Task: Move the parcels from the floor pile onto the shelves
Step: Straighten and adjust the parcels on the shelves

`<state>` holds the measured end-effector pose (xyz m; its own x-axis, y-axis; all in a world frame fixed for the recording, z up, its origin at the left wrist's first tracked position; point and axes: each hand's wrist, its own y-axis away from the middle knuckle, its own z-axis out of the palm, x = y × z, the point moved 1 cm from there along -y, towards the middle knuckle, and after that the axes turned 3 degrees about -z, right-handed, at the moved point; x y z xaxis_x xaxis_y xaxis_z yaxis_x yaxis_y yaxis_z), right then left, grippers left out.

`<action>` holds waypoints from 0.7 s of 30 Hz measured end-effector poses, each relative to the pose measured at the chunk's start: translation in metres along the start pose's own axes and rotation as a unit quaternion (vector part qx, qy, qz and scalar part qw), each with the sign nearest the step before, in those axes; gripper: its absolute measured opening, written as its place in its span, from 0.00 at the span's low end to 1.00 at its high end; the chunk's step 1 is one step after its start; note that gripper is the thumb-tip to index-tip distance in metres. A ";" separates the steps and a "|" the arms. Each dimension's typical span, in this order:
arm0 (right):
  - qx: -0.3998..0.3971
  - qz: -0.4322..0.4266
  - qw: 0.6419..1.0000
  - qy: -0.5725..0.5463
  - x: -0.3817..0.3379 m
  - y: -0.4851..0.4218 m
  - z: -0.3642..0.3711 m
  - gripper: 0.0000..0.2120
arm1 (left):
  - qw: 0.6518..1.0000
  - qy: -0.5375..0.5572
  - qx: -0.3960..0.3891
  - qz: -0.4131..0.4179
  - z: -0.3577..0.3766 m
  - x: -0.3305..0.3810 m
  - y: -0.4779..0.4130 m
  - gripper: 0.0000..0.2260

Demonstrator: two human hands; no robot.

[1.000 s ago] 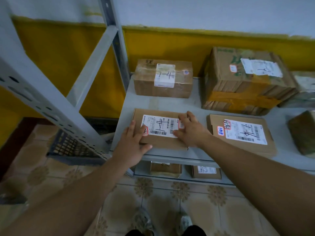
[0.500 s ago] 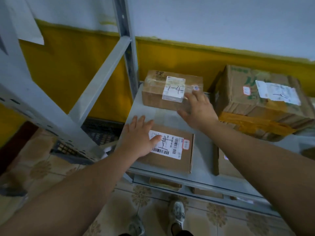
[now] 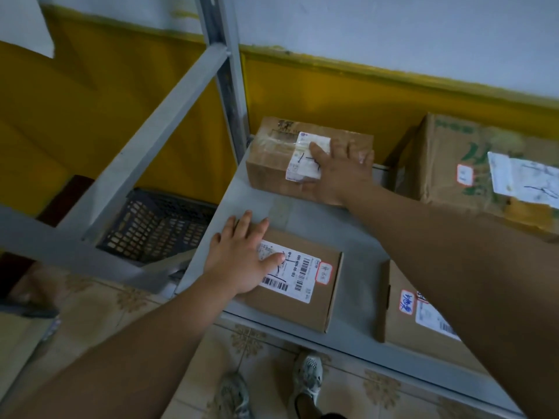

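Note:
A flat brown parcel [image 3: 314,300] with a white barcode label lies at the front left of the grey shelf [image 3: 360,273]. My left hand [image 3: 242,261] rests flat on its left part, fingers spread, thumb on the label. Behind it, by the yellow wall, sits a taped brown box [image 3: 272,158] with a white handwritten label. My right hand [image 3: 338,170] lies on top of that box, palm down, covering part of the label; I cannot tell whether the fingers grip its far edge.
A large cardboard box [image 3: 453,164] stands at the back right of the shelf, and another flat parcel [image 3: 405,325] lies front right under my right forearm. A grey shelf upright [image 3: 220,71] and diagonal brace rise on the left. A dark plastic crate [image 3: 151,225] sits on the tiled floor.
My right hand left the front flat parcel and reached back onto the taped box. My left hand stayed on the flat parcel, which now lies turned. The camera moved closer and leftward.

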<state>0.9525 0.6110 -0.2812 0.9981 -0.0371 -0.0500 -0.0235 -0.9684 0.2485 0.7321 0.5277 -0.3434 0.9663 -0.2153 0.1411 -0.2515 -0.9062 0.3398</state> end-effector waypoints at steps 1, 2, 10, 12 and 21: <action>0.001 -0.003 1.000 0.003 -0.001 0.002 0.001 0.46 | 1.000 0.001 0.000 0.001 0.000 0.000 0.001 0.37; 0.000 -0.001 1.000 0.005 -0.002 0.005 0.001 0.45 | 1.000 0.001 0.002 0.002 -0.001 0.000 0.001 0.37; -0.011 0.023 0.999 0.028 -0.013 0.031 0.011 0.44 | 1.000 0.018 0.006 0.006 -0.005 0.000 0.004 0.36; -0.012 0.024 0.999 0.030 -0.014 0.032 0.013 0.43 | 1.000 0.020 0.004 0.007 -0.005 -0.001 0.006 0.36; -0.004 0.005 0.999 0.031 -0.008 0.036 0.013 0.43 | 1.000 0.020 -0.002 0.005 -0.003 -0.003 0.008 0.37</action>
<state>0.9430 0.5731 -0.2844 0.9994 -0.0312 0.0128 -0.0335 -0.9662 0.2556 0.7272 0.5224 -0.3382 0.9609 -0.2093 0.1812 -0.2612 -0.9025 0.3426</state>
